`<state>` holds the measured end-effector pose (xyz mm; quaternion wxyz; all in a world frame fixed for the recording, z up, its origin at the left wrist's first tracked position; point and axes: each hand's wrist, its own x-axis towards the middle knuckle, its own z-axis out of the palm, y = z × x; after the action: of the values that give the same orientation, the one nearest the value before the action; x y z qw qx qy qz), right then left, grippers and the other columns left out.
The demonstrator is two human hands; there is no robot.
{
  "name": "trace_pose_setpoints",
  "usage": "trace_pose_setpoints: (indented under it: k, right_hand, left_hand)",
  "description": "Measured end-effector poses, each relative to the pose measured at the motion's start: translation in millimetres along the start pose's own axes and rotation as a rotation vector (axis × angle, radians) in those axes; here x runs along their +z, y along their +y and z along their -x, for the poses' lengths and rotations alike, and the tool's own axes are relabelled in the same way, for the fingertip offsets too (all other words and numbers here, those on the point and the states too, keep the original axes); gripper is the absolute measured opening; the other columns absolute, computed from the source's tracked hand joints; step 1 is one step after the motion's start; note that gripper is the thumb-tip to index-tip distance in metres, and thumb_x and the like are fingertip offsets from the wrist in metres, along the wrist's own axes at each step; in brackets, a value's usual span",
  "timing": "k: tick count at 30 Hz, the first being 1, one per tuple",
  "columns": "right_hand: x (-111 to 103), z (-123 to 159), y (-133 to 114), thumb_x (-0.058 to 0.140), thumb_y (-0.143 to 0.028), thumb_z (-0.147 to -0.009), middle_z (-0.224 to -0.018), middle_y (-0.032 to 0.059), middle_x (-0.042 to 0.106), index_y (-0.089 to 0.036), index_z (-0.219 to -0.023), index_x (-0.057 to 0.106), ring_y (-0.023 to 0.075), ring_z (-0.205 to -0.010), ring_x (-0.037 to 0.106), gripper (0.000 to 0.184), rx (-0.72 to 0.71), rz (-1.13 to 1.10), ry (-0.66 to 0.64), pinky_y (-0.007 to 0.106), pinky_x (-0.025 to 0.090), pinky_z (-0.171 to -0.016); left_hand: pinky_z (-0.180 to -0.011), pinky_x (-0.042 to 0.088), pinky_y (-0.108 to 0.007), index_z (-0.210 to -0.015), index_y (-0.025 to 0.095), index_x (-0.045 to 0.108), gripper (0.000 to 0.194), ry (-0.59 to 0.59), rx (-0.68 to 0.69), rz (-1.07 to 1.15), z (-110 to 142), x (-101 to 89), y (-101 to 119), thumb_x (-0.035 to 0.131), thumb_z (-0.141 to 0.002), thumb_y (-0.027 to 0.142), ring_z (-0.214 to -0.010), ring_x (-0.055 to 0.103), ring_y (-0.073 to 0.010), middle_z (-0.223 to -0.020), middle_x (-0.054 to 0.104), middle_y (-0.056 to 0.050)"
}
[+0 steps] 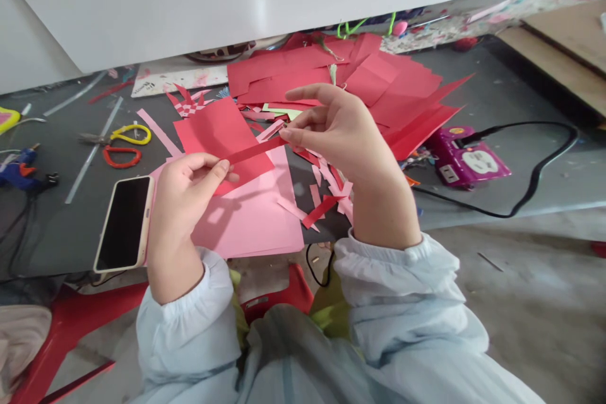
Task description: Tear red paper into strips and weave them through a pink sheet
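You can't read any word, number or brand here for certain. Dark lettering runs along the left end of the white board (177,80) beyond the scissors (124,144), too small for you to make out. On the purple box (495,170) to your right, you see a pale label (478,163) and an orange-and-yellow sticker (457,131), their print too blurred to read.

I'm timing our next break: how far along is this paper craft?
Looks done: a small checkered patch and some loose cut strips. In hand: a red strip, held between the left hand and right hand. Perhaps left: the red sheet and pink sheets beneath, which look uncut.
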<state>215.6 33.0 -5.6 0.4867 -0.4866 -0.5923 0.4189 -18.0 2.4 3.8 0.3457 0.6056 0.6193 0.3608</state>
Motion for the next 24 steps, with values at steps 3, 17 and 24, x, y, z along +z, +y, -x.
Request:
trace_pose_setpoints:
  k: [3,17,24]
  right_hand:
    - [-5,0,-1,0.077,-0.019,-0.078,-0.077,-0.0027,0.07,-0.024,-0.118,0.063,0.0175,-0.075,0.072,0.043,0.014,0.002,0.013,0.037,0.061,-0.074]
    - [-6,0,-5,0.072,-0.013,-0.078,-0.066,-0.0036,0.059,-0.022,-0.105,0.066,0.0171,-0.069,0.066,0.029,-0.005,0.07,0.029,0.039,0.06,-0.074]
    - [-12,4,-12,0.074,-0.02,-0.079,-0.066,-0.0022,0.058,-0.023,-0.102,0.067,0.0196,-0.069,0.067,0.024,0.004,0.148,0.032,0.041,0.059,-0.071]
  left_hand:
    - [-0.074,0.061,-0.029,-0.078,0.023,0.071,0.017,0.004,0.019,0.009,0,-0.1,0,0.07,-0.085,0.039,-0.081,0.077,-0.021,-0.08,0.079,-0.001]
    - [-0.079,0.058,-0.03,-0.08,0.023,0.071,0.019,-0.002,0.032,0.01,0,0.2,0,0.07,-0.086,0.041,-0.082,0.076,-0.0206,-0.08,0.079,-0.002]
    - [-0.083,0.06,-0.034,-0.083,0.024,0.071,0.023,-0.026,-0.035,-0.004,2,3.1,5,0.071,-0.085,0.048,-0.086,0.077,-0.0234,-0.083,0.079,-0.004]
